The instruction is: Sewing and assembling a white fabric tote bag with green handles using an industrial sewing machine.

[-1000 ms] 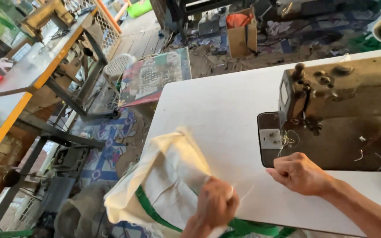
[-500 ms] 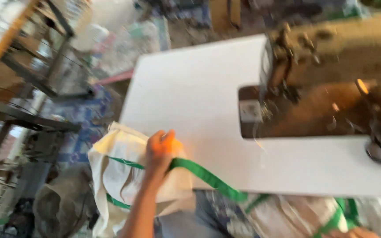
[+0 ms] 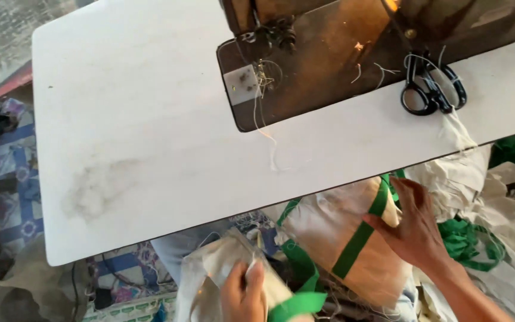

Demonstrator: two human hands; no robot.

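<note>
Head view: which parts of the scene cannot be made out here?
- Sewing machine: its upper body is cut off by the top edge.
- Left hand: wrist and palm cut off by the bottom edge; its grip on the cream fabric bag is only partly visible.
- Right hand: palm faces the folded bag with green strap, contact hidden.

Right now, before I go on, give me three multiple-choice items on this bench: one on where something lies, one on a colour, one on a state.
1. Where do the scissors lie?
A. on the floor
B. on the white table, right of the needle
C. in the left hand

2. What colour is the strap on the cloth bag?
A. green
B. red
C. yellow

3. What is the right hand doing?
A. holding the scissors
B. resting flat on the table
C. gripping the bag below the table edge

Key: 1 B, black handles rest on the machine bed's edge; 2 A, green band crosses beige cloth; 3 C, fingers wrap the bag.
</note>
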